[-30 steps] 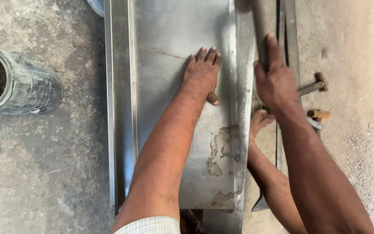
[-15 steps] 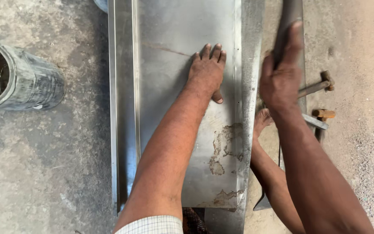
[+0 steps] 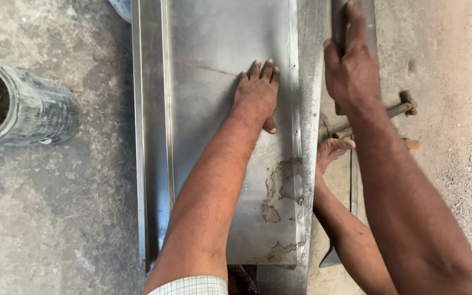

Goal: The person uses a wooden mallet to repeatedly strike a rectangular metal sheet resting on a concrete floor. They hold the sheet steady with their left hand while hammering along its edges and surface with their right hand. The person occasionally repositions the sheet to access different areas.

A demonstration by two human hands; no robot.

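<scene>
Checked white sleeve, bare forearms

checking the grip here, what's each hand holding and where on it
The right hand grips a dark metal bar at its lower end. The left hand holds nothing; it lies flat, palm down, on the metal sheet.

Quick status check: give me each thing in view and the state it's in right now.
Metal sheet: lying flat on the floor, long edges folded, rust patches near the close end.
Left hand: palm down, pressing flat on the sheet.
Right hand: closed around a dark bar by the sheet's right edge.
Third hand: open, resting under the sheet's right edge.
Hammer: lying on the floor, untouched.
Bucket: tipped on its side.
</scene>
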